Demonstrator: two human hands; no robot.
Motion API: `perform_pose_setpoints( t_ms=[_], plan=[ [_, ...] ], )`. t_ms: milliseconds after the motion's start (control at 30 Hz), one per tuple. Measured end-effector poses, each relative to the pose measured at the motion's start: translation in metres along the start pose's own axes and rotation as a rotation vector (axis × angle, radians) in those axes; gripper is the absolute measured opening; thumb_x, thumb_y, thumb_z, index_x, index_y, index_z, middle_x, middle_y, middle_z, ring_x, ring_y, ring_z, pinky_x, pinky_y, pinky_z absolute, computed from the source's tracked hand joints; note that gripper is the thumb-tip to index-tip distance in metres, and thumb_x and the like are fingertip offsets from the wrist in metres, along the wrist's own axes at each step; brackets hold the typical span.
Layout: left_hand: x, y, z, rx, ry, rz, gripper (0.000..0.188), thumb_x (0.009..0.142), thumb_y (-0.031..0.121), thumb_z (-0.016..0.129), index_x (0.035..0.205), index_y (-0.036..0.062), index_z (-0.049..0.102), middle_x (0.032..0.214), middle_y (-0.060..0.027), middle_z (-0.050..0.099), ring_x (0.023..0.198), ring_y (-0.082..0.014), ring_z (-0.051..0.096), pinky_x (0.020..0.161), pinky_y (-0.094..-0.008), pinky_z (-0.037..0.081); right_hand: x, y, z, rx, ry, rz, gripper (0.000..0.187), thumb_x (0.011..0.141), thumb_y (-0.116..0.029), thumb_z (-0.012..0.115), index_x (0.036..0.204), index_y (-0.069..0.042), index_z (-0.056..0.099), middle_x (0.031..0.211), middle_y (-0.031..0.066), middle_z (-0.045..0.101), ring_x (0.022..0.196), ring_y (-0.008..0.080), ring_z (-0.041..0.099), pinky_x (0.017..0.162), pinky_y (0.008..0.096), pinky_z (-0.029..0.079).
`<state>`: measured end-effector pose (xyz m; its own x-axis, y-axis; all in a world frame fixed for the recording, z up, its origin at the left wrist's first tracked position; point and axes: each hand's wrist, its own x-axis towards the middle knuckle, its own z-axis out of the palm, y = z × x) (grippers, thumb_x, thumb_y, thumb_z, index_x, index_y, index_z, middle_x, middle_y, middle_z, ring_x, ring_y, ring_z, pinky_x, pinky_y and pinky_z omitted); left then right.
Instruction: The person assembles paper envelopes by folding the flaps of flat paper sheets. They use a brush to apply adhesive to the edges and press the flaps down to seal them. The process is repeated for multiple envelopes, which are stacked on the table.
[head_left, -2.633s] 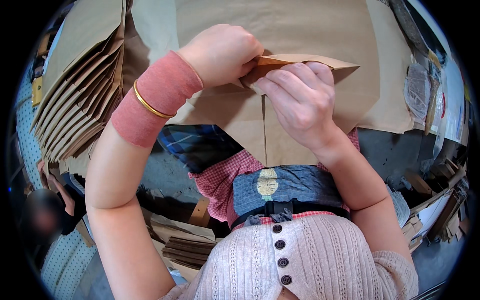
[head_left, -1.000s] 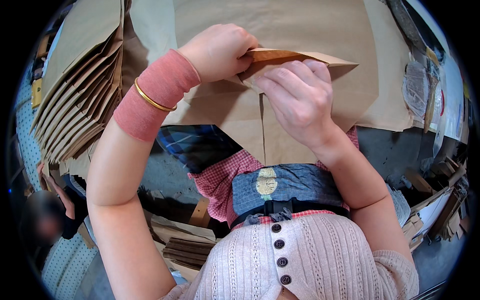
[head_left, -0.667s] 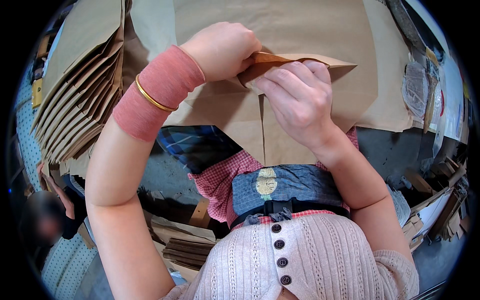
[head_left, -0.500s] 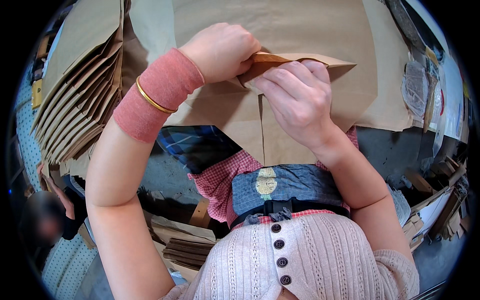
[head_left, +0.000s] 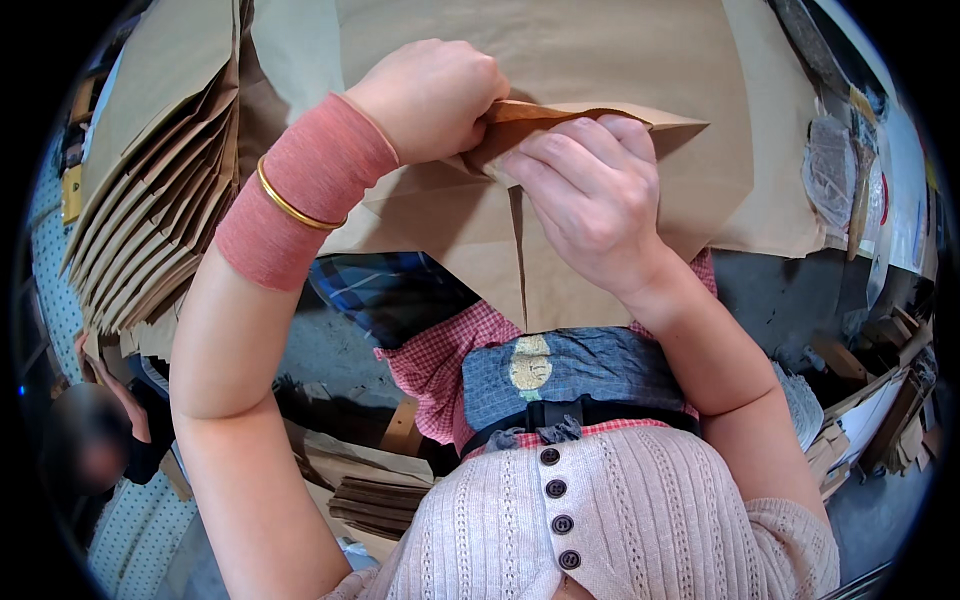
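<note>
A brown kraft paper bag lies on the work surface in front of me, its near end reaching toward my waist. Its folded end stands parted, showing a darker inner side between my hands. At the left of this opening, my left hand is curled closed on the paper edge, with the fingertips hidden behind the knuckles. My right hand pinches the near layer, fingers bent over it and thumb out of sight. A fold line runs down the bag below my right hand.
A fanned stack of folded brown paper bags stands at the left. Clear plastic and brushes lie at the right edge. Cardboard pieces sit low by my left side. Another person is at the far lower left.
My left hand has shifted slightly left and up, and the parted opening between my hands looks a little wider. The right hand has barely moved.
</note>
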<state>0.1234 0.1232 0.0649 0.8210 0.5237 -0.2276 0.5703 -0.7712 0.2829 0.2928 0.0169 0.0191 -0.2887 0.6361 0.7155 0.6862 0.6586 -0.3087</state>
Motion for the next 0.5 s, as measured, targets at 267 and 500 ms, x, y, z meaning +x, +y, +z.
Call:
perform_pose_setpoints(
  t_ms=[267, 500],
  plan=[
    [0.002, 0.004, -0.002, 0.023, -0.032, -0.051, 0.007, 0.074, 0.010, 0.064, 0.075, 0.0057, 0.069, 0.075, -0.0158, 0.067, 0.072, -0.0354, 0.066, 0.067, -0.0431, 0.054, -0.001, 0.001, 0.001, -0.005, -0.006, -0.002, 0.010, 0.064, -0.015, 0.063, 0.073, -0.010, 0.063, 0.075, -0.0009, 0.055, 0.074, 0.0145, 0.057, 0.076, 0.0301, 0.042],
    [0.000, -0.003, 0.002, -0.076, 0.003, -0.012, 0.007, 0.073, 0.008, 0.064, 0.075, 0.0015, 0.063, 0.072, -0.0183, 0.063, 0.070, -0.0393, 0.060, 0.065, -0.0438, 0.050, -0.001, 0.000, 0.000, -0.005, -0.006, 0.000, 0.008, 0.065, -0.014, 0.062, 0.071, -0.010, 0.061, 0.077, -0.0010, 0.057, 0.075, 0.0145, 0.057, 0.075, 0.0301, 0.042]
  ],
)
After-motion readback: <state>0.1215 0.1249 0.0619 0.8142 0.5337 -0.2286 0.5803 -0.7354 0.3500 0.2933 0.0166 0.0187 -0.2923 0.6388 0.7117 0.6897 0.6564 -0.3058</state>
